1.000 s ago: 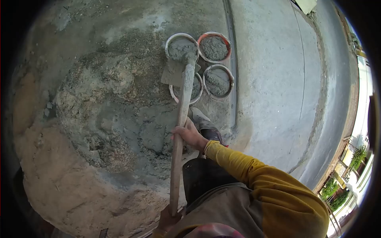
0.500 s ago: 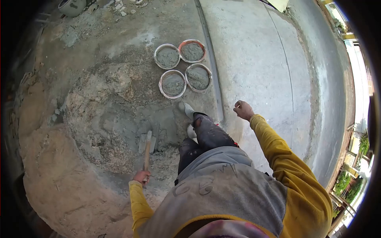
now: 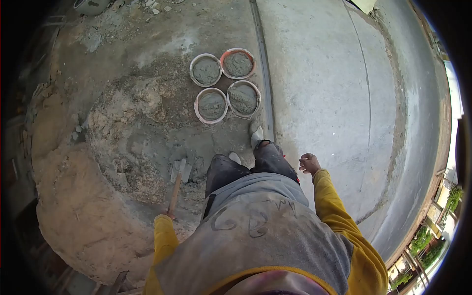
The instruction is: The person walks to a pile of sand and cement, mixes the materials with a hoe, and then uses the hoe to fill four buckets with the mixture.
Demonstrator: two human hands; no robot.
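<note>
My left hand (image 3: 168, 214) is mostly covered by its yellow sleeve and is closed on the wooden handle of a hoe (image 3: 175, 194). The hoe's grey blade (image 3: 181, 170) rests on wet grey mortar (image 3: 147, 146). On the other side of my body, my right hand (image 3: 309, 163) hangs over the pale floor with its fingers loosely curled and apart, holding nothing. Beyond my feet stand buckets of mortar: a red-rimmed one (image 3: 238, 64), and white-rimmed ones at the back left (image 3: 206, 71), front left (image 3: 211, 105) and front right (image 3: 243, 99).
A large sand heap (image 3: 88, 216) lies at the left. A narrow groove (image 3: 264, 73) runs along the floor right of the buckets. Rubble (image 3: 152, 7) and a round container (image 3: 91, 6) are at the top left. My boot (image 3: 256, 133) is just below the buckets.
My right foot has stepped right and my legs have spread. My right hand has moved down and slightly right. My left hand has shifted left with the handle, while the blade has hardly moved.
</note>
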